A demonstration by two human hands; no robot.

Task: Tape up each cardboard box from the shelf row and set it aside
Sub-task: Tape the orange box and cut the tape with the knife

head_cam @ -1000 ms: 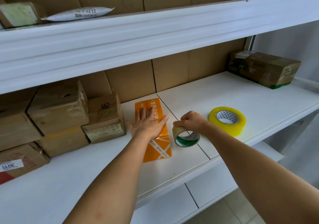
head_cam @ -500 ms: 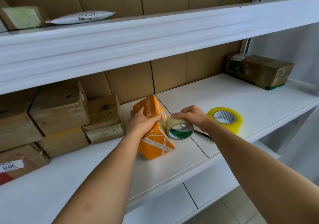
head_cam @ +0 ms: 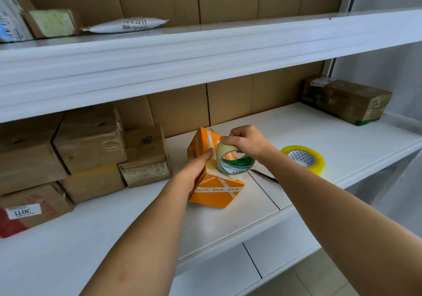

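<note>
Orange box [head_cam: 213, 177]: on the middle shelf [head_cam: 319, 131], tipped up on one edge, so a seam faces the person for taping.
Left hand [head_cam: 197, 170]: grips the box's near-left side, thumb pressing what looks like the tape's loose end, though the view is unclear there.
Right hand [head_cam: 247, 141]: fingers curled round the tape roll [head_cam: 235, 161], held against the box's upper face, probably to draw a strip across it.
Yellow roll [head_cam: 304, 158]: spare, lying flat to the right.
Brown boxes [head_cam: 89, 140]: stacked at left, likely awaiting taping.
Box [head_cam: 347, 100]: far right, apart.
</note>
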